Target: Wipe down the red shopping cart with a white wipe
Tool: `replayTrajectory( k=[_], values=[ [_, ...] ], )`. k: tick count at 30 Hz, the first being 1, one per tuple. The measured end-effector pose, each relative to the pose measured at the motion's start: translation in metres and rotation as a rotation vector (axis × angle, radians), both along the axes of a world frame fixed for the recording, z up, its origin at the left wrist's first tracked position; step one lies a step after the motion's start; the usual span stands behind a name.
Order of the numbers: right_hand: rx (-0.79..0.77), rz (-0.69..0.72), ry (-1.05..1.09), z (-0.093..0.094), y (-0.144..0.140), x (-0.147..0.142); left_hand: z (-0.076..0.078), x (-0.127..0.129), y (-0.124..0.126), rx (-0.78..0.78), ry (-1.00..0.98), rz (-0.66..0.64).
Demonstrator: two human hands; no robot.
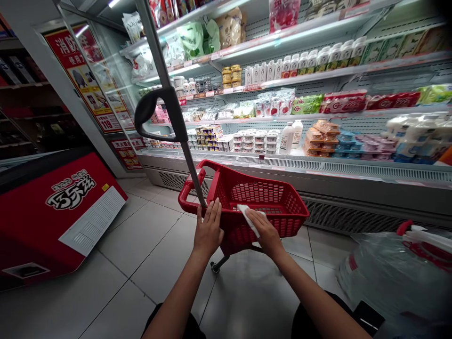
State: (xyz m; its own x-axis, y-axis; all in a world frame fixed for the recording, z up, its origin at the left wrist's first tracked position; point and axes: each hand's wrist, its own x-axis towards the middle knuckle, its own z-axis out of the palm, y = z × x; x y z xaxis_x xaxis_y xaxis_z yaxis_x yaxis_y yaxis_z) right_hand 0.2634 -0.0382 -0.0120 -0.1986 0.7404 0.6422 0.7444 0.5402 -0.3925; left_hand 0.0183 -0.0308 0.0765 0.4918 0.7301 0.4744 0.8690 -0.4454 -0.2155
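Basket (268, 200) rim: left hand (209, 229) flat, right hand (264, 231) pressing cloth (247, 215).

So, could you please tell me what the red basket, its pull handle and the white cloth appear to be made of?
Basket: likely moulded plastic, glossy red, with perforated walls. Pull handle: seemingly a grey metal rod with a dull sheen, with a black, probably plastic, grip. Cloth under the right hand: soft, matte and creased; fabric or paper, hard to tell.

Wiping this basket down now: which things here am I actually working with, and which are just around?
In hand:
left hand steadying the red basket
right hand pressing the white cloth on the rim
basket pull handle

Just around:
chiller shelves
red freezer
water jug
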Motion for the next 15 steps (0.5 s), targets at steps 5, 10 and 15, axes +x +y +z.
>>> replayTrajectory(
  k=[5,10,15],
  values=[
    [-0.016,-0.169,-0.017,-0.026,-0.014,0.069,0.0,0.006,-0.002,-0.005,-0.024,-0.008],
    [-0.015,-0.247,0.033,-0.018,-0.011,0.048,-0.004,0.02,-0.007,-0.005,-0.081,0.014],
    [0.023,0.0,0.054,0.02,0.003,-0.05,-0.011,0.029,-0.008,0.02,-0.143,-0.004]
  ],
)
